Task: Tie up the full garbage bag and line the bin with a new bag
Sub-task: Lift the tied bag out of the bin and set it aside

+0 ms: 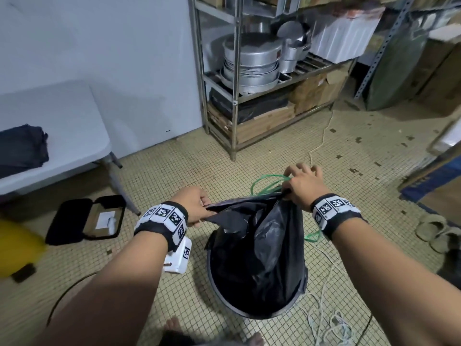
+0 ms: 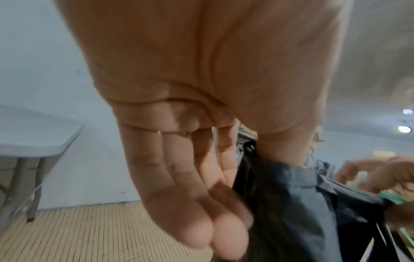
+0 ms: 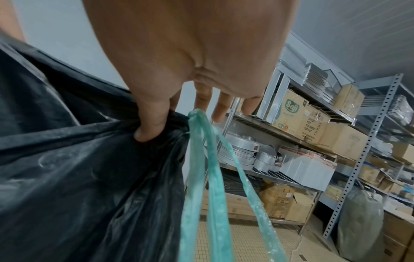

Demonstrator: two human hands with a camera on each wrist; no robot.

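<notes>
- A black garbage bag (image 1: 259, 236) stands in its round bin (image 1: 252, 309) on the tiled floor, its mouth stretched flat between both hands.
- The left hand (image 1: 193, 204) pinches one end of the rim.
- The right hand (image 1: 303, 186) pinches the other end with green drawstring loops (image 3: 208, 177).
- Step: closing the bag; next, probably cinch the strings and knot them.
</notes>
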